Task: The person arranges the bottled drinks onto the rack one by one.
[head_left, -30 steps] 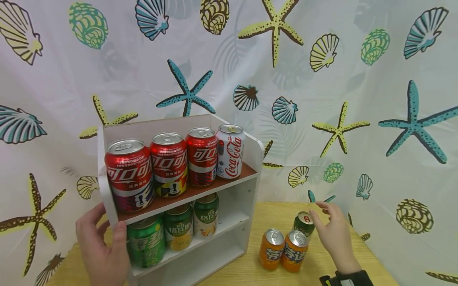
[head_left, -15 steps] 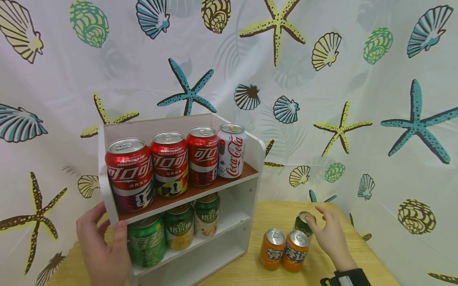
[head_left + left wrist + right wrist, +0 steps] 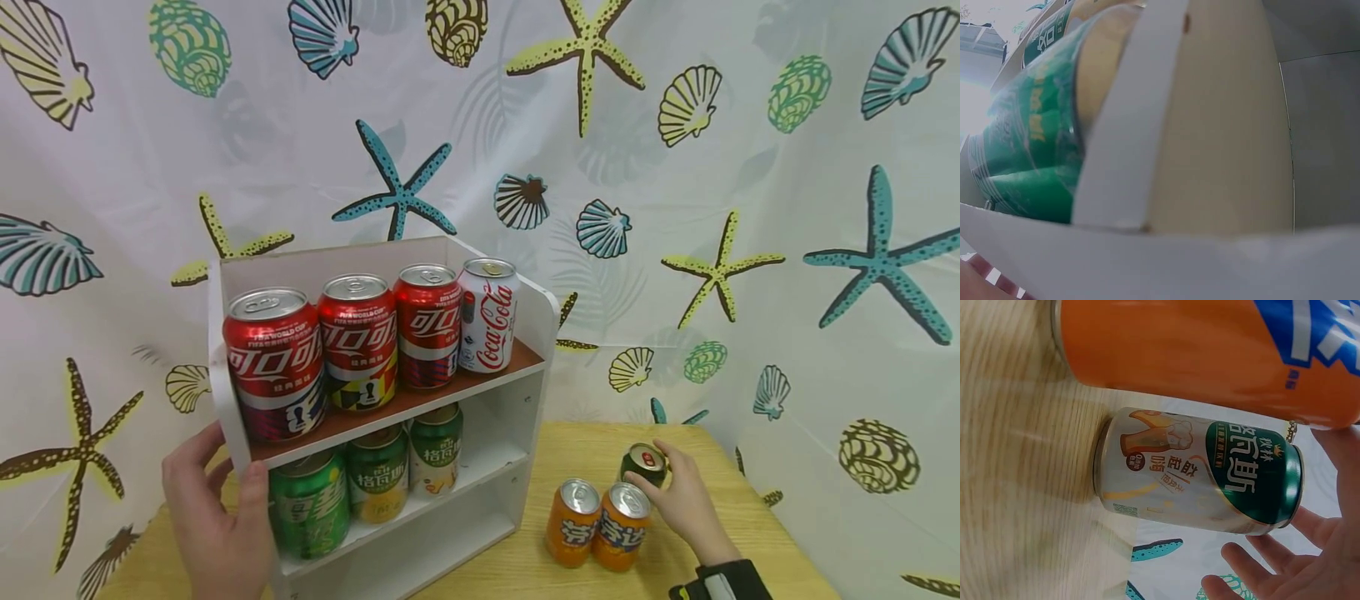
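My left hand [image 3: 219,517] grips the left side panel of a small white shelf rack [image 3: 525,417], thumb in front and fingers behind; a few fingers show at the lower left of the left wrist view. My right hand [image 3: 686,500] is at the top of a green-and-white drink can [image 3: 1197,469], thumb on the near side and fingers on the far side. That can stands upright on the wooden table, behind two orange soda cans [image 3: 573,525] [image 3: 621,529]. One orange can [image 3: 1179,350] partly covers the thumb in the right wrist view.
On the top shelf stand several red cola cans [image 3: 273,362] and a white one [image 3: 487,317]. Below them are a green can [image 3: 309,504] and two green-and-gold cans [image 3: 378,475] [image 3: 437,450]. A shell-patterned curtain [image 3: 600,333] hangs behind the table [image 3: 555,450].
My right hand has come down and inward, from beside the green-and-white can to around its top. My left hand has stayed on the rack.
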`<state>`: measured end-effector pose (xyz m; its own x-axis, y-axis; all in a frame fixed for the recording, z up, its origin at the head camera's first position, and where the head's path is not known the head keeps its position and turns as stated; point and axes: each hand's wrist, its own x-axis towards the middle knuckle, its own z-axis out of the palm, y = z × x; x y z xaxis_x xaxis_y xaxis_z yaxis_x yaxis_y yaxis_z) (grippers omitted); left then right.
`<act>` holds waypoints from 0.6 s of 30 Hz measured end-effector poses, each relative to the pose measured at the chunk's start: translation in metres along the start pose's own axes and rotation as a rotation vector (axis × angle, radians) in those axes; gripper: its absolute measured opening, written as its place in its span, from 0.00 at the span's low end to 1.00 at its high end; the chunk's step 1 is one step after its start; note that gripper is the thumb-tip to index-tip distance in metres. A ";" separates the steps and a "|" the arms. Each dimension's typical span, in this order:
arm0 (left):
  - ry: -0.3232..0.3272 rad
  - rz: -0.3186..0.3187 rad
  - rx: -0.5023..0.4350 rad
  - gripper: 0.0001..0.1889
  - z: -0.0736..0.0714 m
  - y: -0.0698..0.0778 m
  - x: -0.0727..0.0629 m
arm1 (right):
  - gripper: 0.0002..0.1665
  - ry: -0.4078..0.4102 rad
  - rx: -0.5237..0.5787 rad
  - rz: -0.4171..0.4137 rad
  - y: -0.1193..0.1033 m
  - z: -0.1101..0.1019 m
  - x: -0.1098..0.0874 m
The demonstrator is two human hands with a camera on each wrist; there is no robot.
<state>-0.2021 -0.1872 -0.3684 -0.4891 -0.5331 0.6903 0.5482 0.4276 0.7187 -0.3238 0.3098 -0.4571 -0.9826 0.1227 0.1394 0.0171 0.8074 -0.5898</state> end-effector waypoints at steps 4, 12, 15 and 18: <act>0.018 0.044 0.001 0.25 0.002 -0.001 0.000 | 0.53 0.006 -0.015 -0.017 0.001 0.003 0.003; -0.004 0.007 0.012 0.26 0.001 0.003 0.000 | 0.52 0.011 0.001 -0.020 0.007 0.008 0.009; 0.002 0.018 0.019 0.26 0.001 0.003 0.000 | 0.51 0.010 0.007 -0.008 0.007 0.009 0.010; -0.004 -0.008 0.021 0.27 0.000 0.004 0.000 | 0.49 0.008 0.008 0.003 0.006 0.009 0.010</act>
<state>-0.2002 -0.1851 -0.3655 -0.4962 -0.5332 0.6852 0.5303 0.4387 0.7254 -0.3348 0.3109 -0.4667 -0.9810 0.1297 0.1440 0.0185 0.8023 -0.5966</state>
